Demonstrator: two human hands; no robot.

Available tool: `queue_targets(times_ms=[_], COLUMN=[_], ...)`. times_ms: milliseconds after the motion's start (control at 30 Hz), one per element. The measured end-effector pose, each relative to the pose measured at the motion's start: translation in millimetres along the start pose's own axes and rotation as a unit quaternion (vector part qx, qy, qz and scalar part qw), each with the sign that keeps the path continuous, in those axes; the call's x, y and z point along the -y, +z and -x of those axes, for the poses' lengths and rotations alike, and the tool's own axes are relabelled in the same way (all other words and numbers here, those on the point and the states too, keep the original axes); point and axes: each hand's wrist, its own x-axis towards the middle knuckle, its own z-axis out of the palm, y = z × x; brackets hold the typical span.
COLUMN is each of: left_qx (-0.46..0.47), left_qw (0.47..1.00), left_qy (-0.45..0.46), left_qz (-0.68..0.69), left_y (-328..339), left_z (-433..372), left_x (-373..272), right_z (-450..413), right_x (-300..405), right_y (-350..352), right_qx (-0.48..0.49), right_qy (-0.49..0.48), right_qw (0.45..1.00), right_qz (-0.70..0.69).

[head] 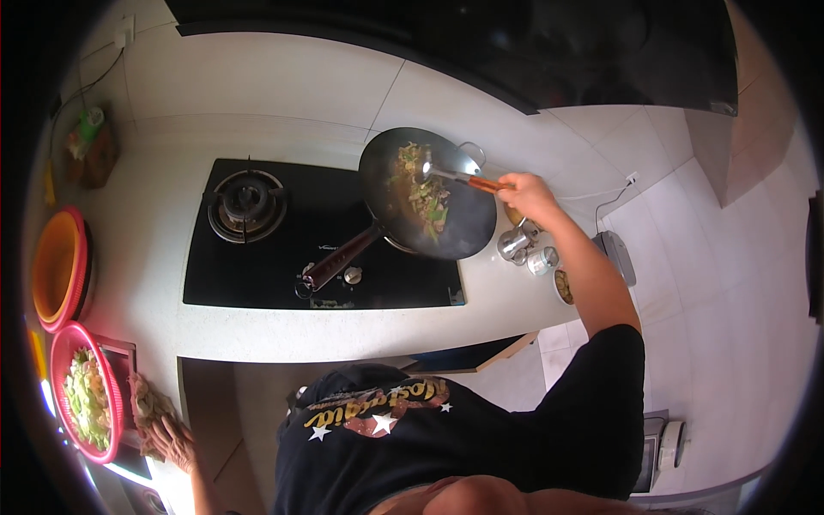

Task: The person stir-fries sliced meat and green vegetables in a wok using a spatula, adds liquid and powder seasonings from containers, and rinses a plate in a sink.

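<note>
My right hand (529,196) grips the wooden handle of a metal cooking ladle or spatula (454,174). Its bright metal head rests among the sliced green vegetables and small pieces of food (428,203) in a dark wok (467,222). Light steam or glare hazes the wok's right side. The wok sits over the right side of a black glass gas hob (257,277), its long brown handle (341,257) pointing to the lower left. At the lower left, my left hand (170,441) lies with fingers apart on a crumpled cloth (151,402) at the counter's edge.
A pink basket (118,405) of chopped pale-green vegetables stands beside the cloth, with an orange and pink basin (84,270) behind it. Metal pots (513,244), a jar (542,261) and a small bowl (559,283) sit under my right forearm. A dark range hood (450,38) overhangs the hob.
</note>
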Motion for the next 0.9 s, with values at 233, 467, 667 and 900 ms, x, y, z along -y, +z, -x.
queue_targets(times_ms=[233,467,667,900], left_qx=[0.009,-0.018,0.167,0.158], left_qw=[1.000,0.960,0.985,0.982], left_qy=[0.001,-0.180,0.009,0.026], left_qz=[0.002,0.216,-0.032,-0.098], left_y=[3,-24,-148,-68], left_z=[0,-30,-25,-12], left_x=[1,-34,-51,-14], right_z=[38,71,43,28], right_x=[-17,24,34,44], right_y=[-52,-92,-26,-11], right_qx=[0.048,0.067,0.120,0.049], right_qy=[0.200,-0.158,-0.158,-0.157], right_qw=[0.962,0.920,0.861,0.875], right_qz=[-0.178,0.352,0.468,0.455])
